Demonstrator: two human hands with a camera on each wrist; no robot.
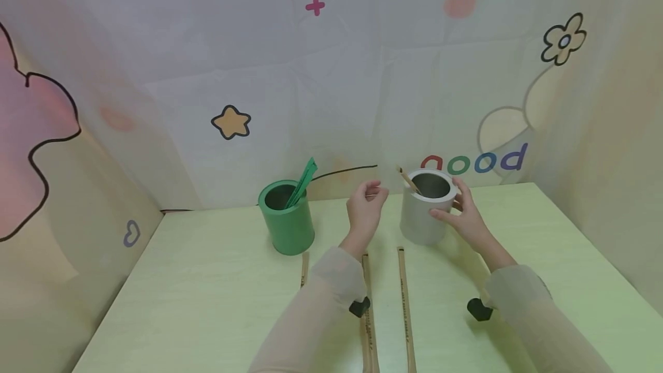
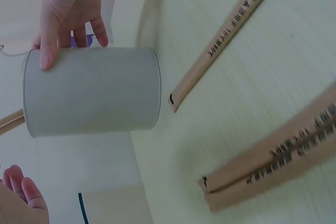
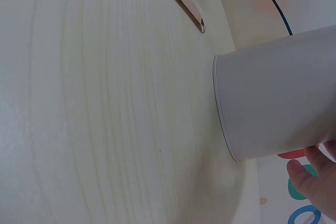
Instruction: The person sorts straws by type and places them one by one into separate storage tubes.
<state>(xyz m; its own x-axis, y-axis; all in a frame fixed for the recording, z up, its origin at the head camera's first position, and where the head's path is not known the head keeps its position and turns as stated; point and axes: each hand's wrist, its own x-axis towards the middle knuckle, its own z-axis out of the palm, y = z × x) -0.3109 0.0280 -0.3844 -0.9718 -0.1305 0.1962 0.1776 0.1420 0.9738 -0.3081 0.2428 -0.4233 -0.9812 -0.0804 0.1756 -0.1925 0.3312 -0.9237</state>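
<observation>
My right hand (image 1: 468, 217) holds a white canister (image 1: 418, 224) by its right side, the thumb on the front and the fingers behind it near the rim. The canister stands upright on the table, and one brown paper-wrapped straw (image 1: 407, 178) leans out of its mouth. To its left my left hand (image 1: 365, 210) hovers with loosely bent fingers, apart from the canister and holding nothing. Several brown paper-wrapped straws (image 1: 406, 309) lie lengthwise on the table; in the left wrist view, two straws (image 2: 283, 153) lie side by side. The left sleeve partly covers some of them.
A green canister (image 1: 290, 232) stands at the back left with green wrapped straws (image 1: 302, 184) leaning in it. Behind the table (image 1: 181, 298) hangs a printed curtain (image 1: 259, 45), close to both canisters. A black piece (image 1: 479, 309) hangs at each sleeve's cuff.
</observation>
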